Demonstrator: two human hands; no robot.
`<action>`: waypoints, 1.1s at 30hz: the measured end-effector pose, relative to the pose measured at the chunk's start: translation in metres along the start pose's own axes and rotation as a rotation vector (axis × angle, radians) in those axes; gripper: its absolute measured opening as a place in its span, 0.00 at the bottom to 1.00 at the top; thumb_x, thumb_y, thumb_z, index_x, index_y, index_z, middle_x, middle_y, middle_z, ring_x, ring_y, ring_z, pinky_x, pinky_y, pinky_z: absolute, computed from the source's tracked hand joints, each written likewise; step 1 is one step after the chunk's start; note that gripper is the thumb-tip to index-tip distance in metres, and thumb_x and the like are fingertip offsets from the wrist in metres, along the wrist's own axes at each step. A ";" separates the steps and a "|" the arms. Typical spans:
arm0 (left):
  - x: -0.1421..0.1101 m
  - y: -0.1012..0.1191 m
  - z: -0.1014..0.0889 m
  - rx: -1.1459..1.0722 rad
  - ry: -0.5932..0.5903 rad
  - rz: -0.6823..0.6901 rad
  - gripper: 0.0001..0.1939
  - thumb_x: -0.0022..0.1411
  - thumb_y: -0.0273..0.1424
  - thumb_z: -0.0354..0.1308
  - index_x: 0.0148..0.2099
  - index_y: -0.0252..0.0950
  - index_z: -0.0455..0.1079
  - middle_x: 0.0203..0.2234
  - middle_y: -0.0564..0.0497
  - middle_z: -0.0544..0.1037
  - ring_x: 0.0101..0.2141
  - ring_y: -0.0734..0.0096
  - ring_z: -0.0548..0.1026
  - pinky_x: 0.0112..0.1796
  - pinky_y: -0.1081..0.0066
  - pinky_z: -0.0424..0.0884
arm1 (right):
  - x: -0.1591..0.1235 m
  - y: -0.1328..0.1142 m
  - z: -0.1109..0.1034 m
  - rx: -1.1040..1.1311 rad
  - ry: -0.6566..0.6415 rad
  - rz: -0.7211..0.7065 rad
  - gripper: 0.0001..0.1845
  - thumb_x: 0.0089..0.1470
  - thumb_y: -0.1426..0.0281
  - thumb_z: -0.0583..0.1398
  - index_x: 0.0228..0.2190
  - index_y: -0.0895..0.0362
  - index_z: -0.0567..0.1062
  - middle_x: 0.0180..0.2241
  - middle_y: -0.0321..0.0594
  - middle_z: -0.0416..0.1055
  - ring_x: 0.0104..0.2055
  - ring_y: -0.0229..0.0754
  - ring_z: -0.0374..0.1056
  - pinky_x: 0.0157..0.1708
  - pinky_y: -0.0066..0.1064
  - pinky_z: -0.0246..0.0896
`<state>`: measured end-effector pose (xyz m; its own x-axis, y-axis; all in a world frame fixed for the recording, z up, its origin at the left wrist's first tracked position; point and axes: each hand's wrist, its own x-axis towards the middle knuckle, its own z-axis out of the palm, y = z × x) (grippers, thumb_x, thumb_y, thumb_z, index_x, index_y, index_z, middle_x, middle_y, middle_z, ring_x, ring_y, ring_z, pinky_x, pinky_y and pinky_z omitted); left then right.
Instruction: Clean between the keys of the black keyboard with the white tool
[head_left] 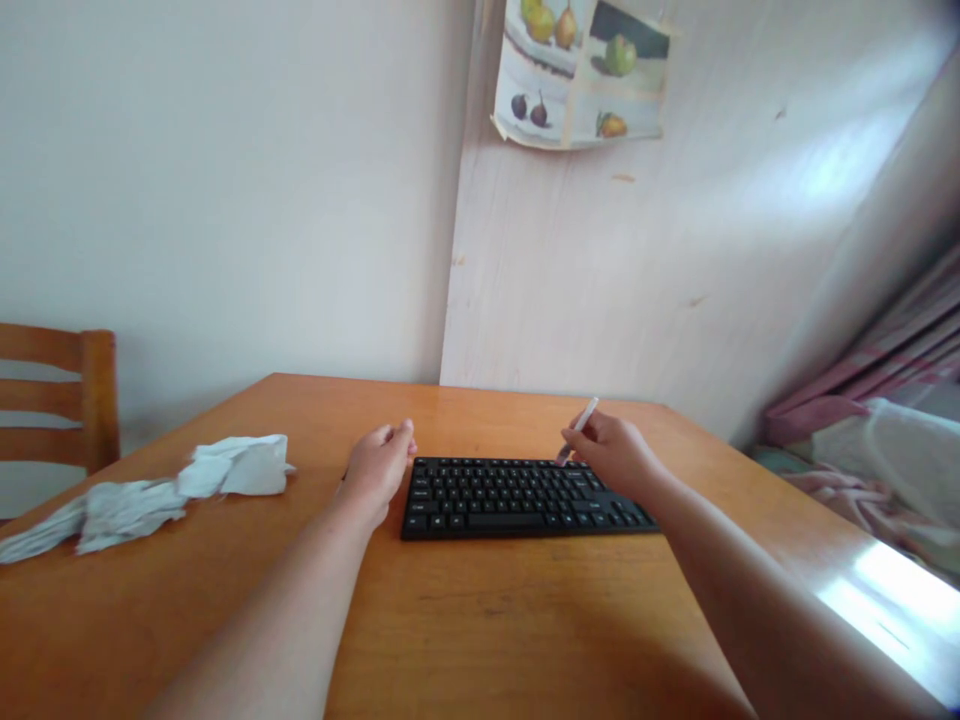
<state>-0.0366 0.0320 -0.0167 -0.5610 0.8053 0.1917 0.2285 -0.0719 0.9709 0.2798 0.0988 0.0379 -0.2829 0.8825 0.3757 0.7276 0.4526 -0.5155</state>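
Note:
A black keyboard (517,495) lies on the orange wooden table (465,620), roughly in the middle. My right hand (619,452) is closed round a thin white stick-like tool (579,428), its lower tip touching the keys at the keyboard's far right part. My left hand (379,465) rests against the keyboard's left end with the fingers curled loosely; nothing shows in it.
Crumpled white tissue or cloth (150,490) lies on the table's left side. A wooden chair (60,400) stands at the far left. A fruit poster (581,70) hangs on the wall. Bedding (877,450) is to the right, beyond the table's edge.

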 end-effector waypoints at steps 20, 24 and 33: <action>0.006 -0.010 0.002 -0.009 -0.028 -0.103 0.22 0.56 0.52 0.56 0.28 0.36 0.71 0.26 0.47 0.78 0.26 0.68 0.74 0.28 0.70 0.69 | -0.014 0.010 0.002 -0.376 -0.054 -0.021 0.12 0.60 0.65 0.55 0.25 0.55 0.68 0.24 0.40 0.72 0.27 0.40 0.65 0.27 0.30 0.45; 0.006 -0.012 0.003 -0.012 -0.026 -0.100 0.22 0.56 0.52 0.56 0.28 0.36 0.71 0.26 0.47 0.79 0.26 0.68 0.74 0.28 0.70 0.69 | -0.010 0.010 0.007 -0.326 -0.062 -0.042 0.12 0.59 0.66 0.55 0.25 0.55 0.68 0.23 0.39 0.71 0.26 0.40 0.64 0.27 0.30 0.46; 0.004 -0.006 0.003 -0.026 -0.026 -0.114 0.20 0.56 0.49 0.57 0.27 0.37 0.71 0.25 0.47 0.78 0.26 0.68 0.73 0.29 0.68 0.70 | -0.005 0.005 0.014 -0.184 -0.092 -0.033 0.10 0.57 0.66 0.56 0.26 0.55 0.71 0.24 0.38 0.73 0.26 0.39 0.66 0.27 0.29 0.50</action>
<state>-0.0375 0.0375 -0.0223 -0.5617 0.8238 0.0763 0.1436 0.0062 0.9896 0.2761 0.0982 0.0224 -0.3585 0.8793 0.3134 0.8165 0.4581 -0.3513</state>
